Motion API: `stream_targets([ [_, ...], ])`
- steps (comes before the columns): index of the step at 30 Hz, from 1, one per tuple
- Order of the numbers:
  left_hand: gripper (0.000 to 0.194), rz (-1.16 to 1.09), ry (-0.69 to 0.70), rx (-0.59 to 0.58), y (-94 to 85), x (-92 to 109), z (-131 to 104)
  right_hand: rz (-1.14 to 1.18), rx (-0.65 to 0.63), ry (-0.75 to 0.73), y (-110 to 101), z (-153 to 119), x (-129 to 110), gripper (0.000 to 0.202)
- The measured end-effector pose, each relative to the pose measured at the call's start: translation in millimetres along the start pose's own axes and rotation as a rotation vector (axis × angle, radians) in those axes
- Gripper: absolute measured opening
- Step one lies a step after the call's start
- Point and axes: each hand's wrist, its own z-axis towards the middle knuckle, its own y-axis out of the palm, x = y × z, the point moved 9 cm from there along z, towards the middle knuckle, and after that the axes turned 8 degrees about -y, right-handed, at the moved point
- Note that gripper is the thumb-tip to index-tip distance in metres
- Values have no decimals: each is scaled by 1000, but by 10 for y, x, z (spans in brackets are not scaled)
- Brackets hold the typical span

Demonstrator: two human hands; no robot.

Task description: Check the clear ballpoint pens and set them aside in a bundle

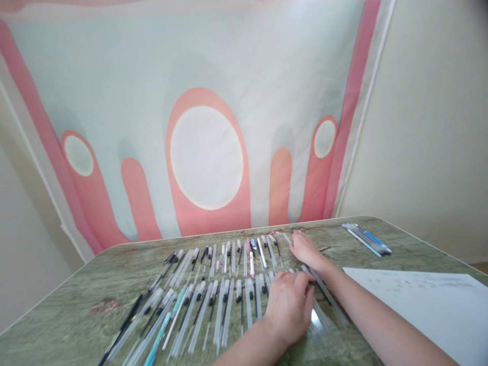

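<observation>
Left hand (288, 305), lower centre-right, bends over pen parts (248, 307); right hand (304, 248) sits just above. Fingers clamped or apart — I cannot tell.

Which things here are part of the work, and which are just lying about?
Seemingly in use:
front row of pen parts, left hand at its right part
back row, right hand at its right end

Seemingly just lying about:
paper, at right
grouped pens, beyond it
</observation>
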Motion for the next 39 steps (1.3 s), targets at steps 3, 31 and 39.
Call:
stream_targets([
  [3, 20, -182, -170, 27, -29, -214, 79, 25, 3, -32, -91, 7, -26, 19],
  [31, 30, -1239, -728, 660, -543, -1503, 132, 303, -104, -409, -381, -301, -817, 11],
  [39, 31, -1296, -767, 667, -503, -1525, 121, 105, -94, -162, -17, -191, -445, 21],
])
